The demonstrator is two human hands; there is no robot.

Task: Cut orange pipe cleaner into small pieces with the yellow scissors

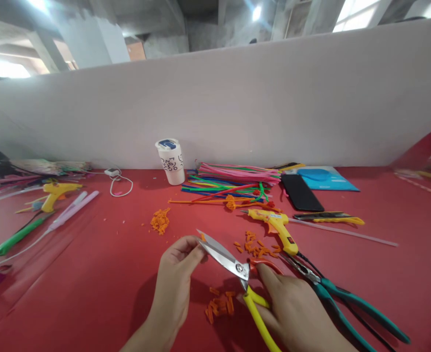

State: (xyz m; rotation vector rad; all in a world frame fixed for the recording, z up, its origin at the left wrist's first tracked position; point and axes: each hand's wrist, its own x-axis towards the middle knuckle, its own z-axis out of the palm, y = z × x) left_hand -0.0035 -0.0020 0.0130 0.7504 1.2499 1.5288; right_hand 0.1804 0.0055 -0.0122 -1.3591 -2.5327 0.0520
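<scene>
My left hand [178, 274] pinches a small orange pipe cleaner piece [202, 237] between thumb and fingertips. My right hand [292, 305] is closed round the handles of a pair of scissors [224, 258], one handle red and one yellow. The tips of the blades are at the orange piece, close to my left fingers. Below the blades, between my hands, lie several short cut orange pieces [218, 307]. Beyond the scissors is a scattered group of smaller orange bits [255, 245]. A pile of fine orange clippings [160, 221] rests past my left hand.
Right of centre are a yellow glue gun [274, 222], green-handled pliers [332, 288], a utility knife [328, 218] and a black phone [302, 192]. Bundled coloured pipe cleaners [237, 175] and a white cup [171, 164] stand near the wall. Another glue gun [54, 193] lies left.
</scene>
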